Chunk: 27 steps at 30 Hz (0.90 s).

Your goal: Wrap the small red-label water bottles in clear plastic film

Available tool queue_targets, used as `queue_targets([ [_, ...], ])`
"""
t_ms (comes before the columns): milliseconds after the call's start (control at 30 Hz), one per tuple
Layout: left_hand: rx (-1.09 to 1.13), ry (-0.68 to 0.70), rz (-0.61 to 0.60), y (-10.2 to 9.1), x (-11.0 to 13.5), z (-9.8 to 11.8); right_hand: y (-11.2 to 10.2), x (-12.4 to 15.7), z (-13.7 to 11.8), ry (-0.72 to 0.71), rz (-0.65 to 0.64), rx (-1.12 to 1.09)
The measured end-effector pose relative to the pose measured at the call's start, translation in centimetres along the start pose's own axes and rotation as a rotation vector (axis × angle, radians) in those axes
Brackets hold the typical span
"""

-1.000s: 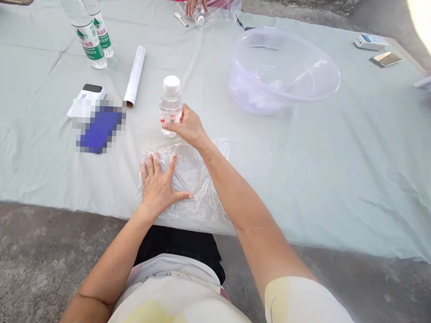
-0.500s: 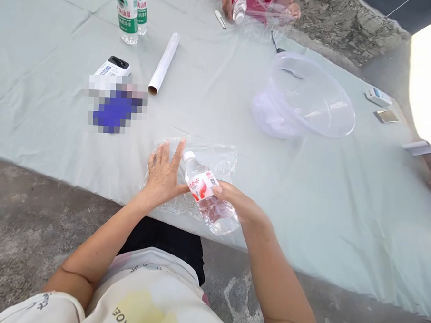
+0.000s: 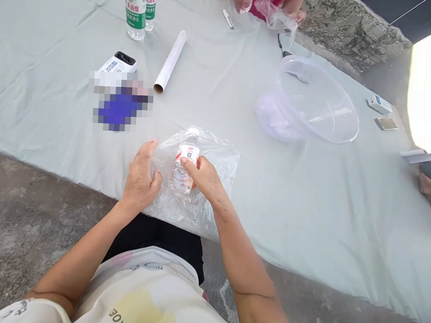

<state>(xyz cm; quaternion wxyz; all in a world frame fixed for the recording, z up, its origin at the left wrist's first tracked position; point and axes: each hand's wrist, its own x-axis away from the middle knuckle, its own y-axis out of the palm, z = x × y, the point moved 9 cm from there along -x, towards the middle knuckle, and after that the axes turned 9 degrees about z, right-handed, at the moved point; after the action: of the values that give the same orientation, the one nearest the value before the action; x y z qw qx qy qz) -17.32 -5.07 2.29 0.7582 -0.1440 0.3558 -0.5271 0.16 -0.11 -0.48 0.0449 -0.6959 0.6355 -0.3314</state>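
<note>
A small clear water bottle [image 3: 182, 178] with a white cap and a red-and-white label is in my right hand [image 3: 205, 176], thumb across the label. Under it a sheet of clear plastic film [image 3: 220, 166] is spread at the table's near edge. My left hand [image 3: 141, 179] is beside the film's left edge, fingers curved and thumb apart, with nothing visible in it. The bottle's cap points away from me. Whether the bottle rests on the film or hangs just above it I cannot tell.
A roll of film [image 3: 170, 62] lies beyond my hands. Two larger water bottles [image 3: 135, 16], a white device [image 3: 118, 64] and a blurred-out blue patch are at left. A clear plastic basin [image 3: 320, 106] lies tilted at right. Across the table another person's hands [image 3: 295, 12] hold a bottle and film.
My right hand has brought the bottle left and over the middle of the film, turning it more upright in view. My left hand has drawn back to the left, off the film.
</note>
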Motion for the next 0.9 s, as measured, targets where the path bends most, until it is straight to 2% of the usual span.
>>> queue_targets([
  [67,-0.196,-0.104,0.080,-1.3,0.5,-1.4,0.0,0.0,0.0,0.002,0.028,0.037],
  [133,-0.332,-0.142,0.069,-1.5,1.0,-2.1,0.2,0.1,-0.1,0.002,0.031,0.034],
  [200,-0.363,-0.130,0.025,-1.1,1.2,-2.1,0.4,0.3,-0.4,-0.004,0.028,0.026],
  [433,-0.126,-0.166,-0.025,-1.1,0.9,-1.6,1.6,0.8,-1.3,-0.029,0.057,0.124],
  [533,0.016,-0.264,-0.037,-1.6,0.9,-1.7,1.7,0.9,-1.8,-0.067,0.079,0.187],
  [667,0.098,-0.422,-0.124,-1.3,1.5,-2.1,1.8,1.4,-2.5,-0.149,0.054,0.138],
  [833,0.024,-0.275,-0.018,-2.2,1.4,-0.6,1.9,2.2,-2.9,-0.210,0.045,0.065],
  [900,-0.004,-0.234,-0.012,-2.3,1.6,-0.1,1.9,2.4,-3.0,-0.224,0.019,0.064],
])
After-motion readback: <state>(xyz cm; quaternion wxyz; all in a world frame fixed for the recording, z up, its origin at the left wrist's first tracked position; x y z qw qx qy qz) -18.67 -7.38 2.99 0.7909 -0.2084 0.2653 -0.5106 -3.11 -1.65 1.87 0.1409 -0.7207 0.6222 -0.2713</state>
